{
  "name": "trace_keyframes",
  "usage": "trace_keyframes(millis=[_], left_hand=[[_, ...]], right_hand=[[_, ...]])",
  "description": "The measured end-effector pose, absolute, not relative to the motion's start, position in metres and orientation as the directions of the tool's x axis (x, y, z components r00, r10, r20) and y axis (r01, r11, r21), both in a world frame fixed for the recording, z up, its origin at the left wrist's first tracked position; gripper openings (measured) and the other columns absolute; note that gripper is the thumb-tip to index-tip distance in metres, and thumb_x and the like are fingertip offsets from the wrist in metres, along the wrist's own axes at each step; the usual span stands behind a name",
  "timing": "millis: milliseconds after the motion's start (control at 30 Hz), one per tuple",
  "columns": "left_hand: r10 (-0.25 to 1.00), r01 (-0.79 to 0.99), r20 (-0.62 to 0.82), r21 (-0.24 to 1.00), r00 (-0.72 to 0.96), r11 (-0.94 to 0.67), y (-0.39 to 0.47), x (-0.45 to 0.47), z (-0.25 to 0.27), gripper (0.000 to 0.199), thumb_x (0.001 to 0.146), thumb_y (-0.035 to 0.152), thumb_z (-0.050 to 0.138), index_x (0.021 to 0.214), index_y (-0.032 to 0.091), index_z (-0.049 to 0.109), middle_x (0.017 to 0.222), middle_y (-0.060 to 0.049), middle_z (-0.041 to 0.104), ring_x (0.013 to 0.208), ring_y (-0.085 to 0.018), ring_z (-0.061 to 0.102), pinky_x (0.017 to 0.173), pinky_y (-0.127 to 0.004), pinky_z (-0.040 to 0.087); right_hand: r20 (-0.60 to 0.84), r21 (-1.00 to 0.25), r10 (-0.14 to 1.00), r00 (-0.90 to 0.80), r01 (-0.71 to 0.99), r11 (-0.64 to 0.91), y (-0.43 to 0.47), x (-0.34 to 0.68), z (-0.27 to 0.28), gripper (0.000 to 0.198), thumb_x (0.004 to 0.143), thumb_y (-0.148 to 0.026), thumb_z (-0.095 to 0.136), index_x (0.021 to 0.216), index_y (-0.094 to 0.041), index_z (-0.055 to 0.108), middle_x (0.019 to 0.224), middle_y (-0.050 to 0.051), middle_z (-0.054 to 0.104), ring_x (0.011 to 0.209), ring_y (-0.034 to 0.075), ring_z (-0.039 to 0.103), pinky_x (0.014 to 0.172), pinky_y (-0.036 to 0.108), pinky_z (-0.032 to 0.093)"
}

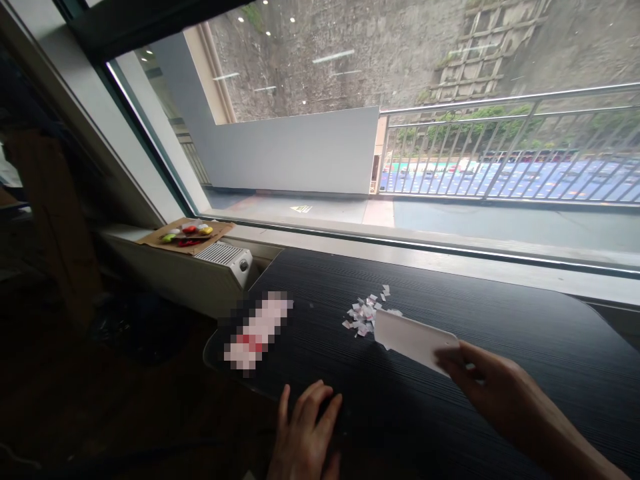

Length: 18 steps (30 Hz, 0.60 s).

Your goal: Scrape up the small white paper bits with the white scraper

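Observation:
My right hand (475,370) pinches one end of a thin white card-like strip (413,337), held on its edge at a tilt over the black table (490,307). The strip's far end is beside a loose heap of small white paper scraps (364,317) and hides part of it. Whether the strip touches the tabletop, I cannot tell. My left hand (307,427) is at the table's front edge, fingers apart and holding nothing. To its upper left lies a long pinkish-white item with a red patch (260,330), blurred into blocks so its kind does not show.
A large window (300,167) with a sill runs behind the table. On the ledge at left, a brown sheet (145,239) bears several colourful small items (190,230). A white box with a slotted top (227,257) is close to the table's left corner. Dark floor lies at lower left.

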<state>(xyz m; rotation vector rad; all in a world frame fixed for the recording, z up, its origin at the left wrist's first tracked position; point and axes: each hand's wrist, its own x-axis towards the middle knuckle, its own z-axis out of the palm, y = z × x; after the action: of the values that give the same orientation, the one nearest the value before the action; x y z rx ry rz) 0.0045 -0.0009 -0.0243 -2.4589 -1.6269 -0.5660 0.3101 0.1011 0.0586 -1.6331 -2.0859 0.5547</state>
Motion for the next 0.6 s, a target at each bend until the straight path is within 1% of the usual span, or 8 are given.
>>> trace_keyframes(millis=[100,200,267,400,533,600], left_hand=[[0.828,0.884,0.389,0.065,0.405,-0.463,-0.001,0.002,-0.025,0.069,0.066,0.011,0.050,0.134,0.019,0.046,0.126,-0.011,0.061,0.125,-0.025,0.050,0.111,-0.054,0.026],[0.860,0.914,0.397,0.110,0.321,-0.391,-0.003,0.006,-0.026,0.068,0.065,0.008,0.048,0.132,0.019,0.048,0.127,-0.012,0.059,0.127,-0.027,0.049,0.111,-0.057,0.024],[0.870,0.919,0.393,0.128,0.299,-0.373,-0.004,0.008,-0.027,0.067,0.065,0.008,0.048,0.131,0.018,0.049,0.127,-0.012,0.059,0.127,-0.028,0.048,0.110,-0.059,0.025],[0.846,0.900,0.392,0.091,0.362,-0.427,-0.004,0.005,-0.027,0.066,0.068,0.009,0.048,0.134,0.018,0.047,0.127,-0.012,0.059,0.126,-0.027,0.050,0.111,-0.057,0.027],[0.846,0.903,0.386,0.071,0.367,-0.424,-0.003,-0.001,-0.024,0.065,0.070,0.009,0.049,0.134,0.019,0.047,0.128,-0.012,0.059,0.127,-0.026,0.049,0.111,-0.056,0.027],[0.829,0.887,0.387,0.056,0.404,-0.459,-0.002,-0.002,-0.022,0.065,0.072,0.008,0.048,0.136,0.020,0.046,0.128,-0.011,0.059,0.126,-0.024,0.050,0.112,-0.053,0.027]], right_hand=[[0.095,-0.542,0.982,-0.166,0.819,0.191,0.101,0.311,0.059,0.032,0.084,-0.048,0.050,0.090,-0.026,0.072,0.085,0.004,0.079,0.073,0.025,0.074,0.060,0.030,0.055],[0.120,-0.573,0.986,-0.117,0.802,0.165,0.099,0.313,0.059,0.031,0.081,-0.049,0.053,0.089,-0.026,0.074,0.088,0.004,0.080,0.075,0.026,0.075,0.061,0.030,0.057],[0.120,-0.591,0.986,-0.112,0.791,0.162,0.097,0.314,0.060,0.031,0.081,-0.048,0.053,0.087,-0.026,0.074,0.088,0.004,0.080,0.074,0.026,0.075,0.061,0.030,0.057],[0.101,-0.586,0.989,-0.110,0.797,0.148,0.094,0.323,0.064,0.029,0.078,-0.049,0.054,0.081,-0.028,0.074,0.081,0.001,0.080,0.071,0.025,0.075,0.057,0.029,0.056],[0.117,-0.592,0.993,-0.008,0.802,0.077,0.094,0.342,0.069,0.029,0.074,-0.050,0.056,0.082,-0.029,0.075,0.083,0.001,0.081,0.071,0.026,0.076,0.057,0.029,0.056],[0.103,-0.602,0.995,-0.006,0.796,0.067,0.093,0.345,0.070,0.028,0.075,-0.049,0.057,0.082,-0.029,0.075,0.084,0.002,0.081,0.071,0.026,0.076,0.058,0.029,0.056]])
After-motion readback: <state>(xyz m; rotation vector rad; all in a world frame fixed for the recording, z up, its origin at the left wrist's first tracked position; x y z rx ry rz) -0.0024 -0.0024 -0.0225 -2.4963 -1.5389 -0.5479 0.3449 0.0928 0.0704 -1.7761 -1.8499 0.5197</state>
